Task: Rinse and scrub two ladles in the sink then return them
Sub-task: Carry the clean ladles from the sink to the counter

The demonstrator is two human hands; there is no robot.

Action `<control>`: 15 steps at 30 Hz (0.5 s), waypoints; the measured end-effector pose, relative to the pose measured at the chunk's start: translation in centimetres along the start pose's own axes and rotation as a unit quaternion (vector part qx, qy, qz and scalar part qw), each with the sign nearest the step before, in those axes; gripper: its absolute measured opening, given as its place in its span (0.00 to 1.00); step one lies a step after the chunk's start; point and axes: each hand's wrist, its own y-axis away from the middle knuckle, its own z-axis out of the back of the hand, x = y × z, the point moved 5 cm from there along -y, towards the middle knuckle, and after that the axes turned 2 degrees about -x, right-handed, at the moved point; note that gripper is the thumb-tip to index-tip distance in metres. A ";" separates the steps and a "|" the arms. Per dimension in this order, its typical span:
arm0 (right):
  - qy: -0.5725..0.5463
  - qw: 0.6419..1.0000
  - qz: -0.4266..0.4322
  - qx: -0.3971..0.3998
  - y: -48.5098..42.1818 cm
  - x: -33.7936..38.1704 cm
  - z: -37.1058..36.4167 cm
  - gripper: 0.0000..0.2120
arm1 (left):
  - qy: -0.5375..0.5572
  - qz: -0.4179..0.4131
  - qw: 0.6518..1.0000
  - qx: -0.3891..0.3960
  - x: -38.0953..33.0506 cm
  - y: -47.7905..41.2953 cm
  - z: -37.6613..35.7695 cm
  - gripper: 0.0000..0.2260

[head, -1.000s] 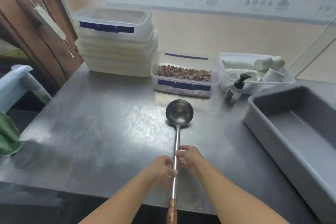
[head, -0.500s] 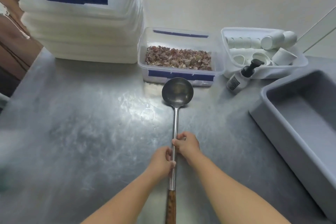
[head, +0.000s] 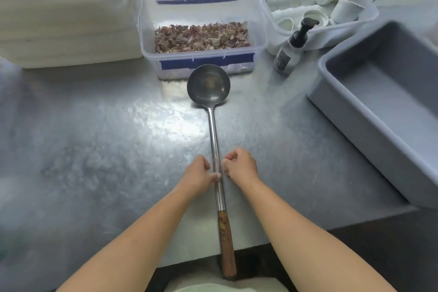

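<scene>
On steel counter point(head: 94, 149), centre: one ladle point(head: 214, 135) lies flat, bowl up, pointing away from the person. Bowl sits just in front of clear tub point(head: 206, 63) w/ blue tape, tub holding dry brownish-purple skins; can't tell if bowl touches tub. Shaft runs straight back toward the person. Wooden grip overhangs counter's near edge.

L: left hand point(head: 198, 176) on shaft's left side, approx. mid-length. Fingers curled in against the metal, thumb tip laid across top of shaft, so it has hold of the ladle.

R: right hand point(head: 241, 168) just beside shaft on the other side, level w/ the left. Fingers curled into a loose fist, nothing in them. Thin strip of counter shows btwn knuckles and shaft.

Far left: stack of white tubs point(head: 68, 19), next to the skins tub. Far right: second clear tub point(head: 265, 7) w/ small white cups, some tipped over. Dark pump bottle point(head: 288, 48) stands in front of it, tilted in this wide view. Right edge: grey bin point(head: 355, 111) on the counter, well apart from ladle.
</scene>
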 end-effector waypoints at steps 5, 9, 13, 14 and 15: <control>-0.028 1.000 -0.007 0.005 3.7 -5.5 4.3 0.03 | -0.124 -0.078 0.989 0.007 -3.0 2.5 0.3 0.10; -0.010 0.999 -0.009 -0.034 9.3 -11.3 10.0 0.03 | -0.299 -0.196 0.930 0.085 -7.6 7.2 -6.2 0.10; -0.017 0.991 -0.047 -0.126 17.8 -21.2 15.6 0.04 | -0.416 -0.307 0.845 0.134 -10.2 14.5 -16.8 0.09; -0.021 0.986 -0.063 -0.150 20.2 -24.0 16.7 0.04 | -0.443 -0.335 0.819 0.146 -10.3 16.8 -19.7 0.09; -0.029 0.981 -0.085 -0.171 22.6 -27.0 17.6 0.04 | -0.470 -0.363 0.789 0.158 -10.3 19.2 -22.6 0.08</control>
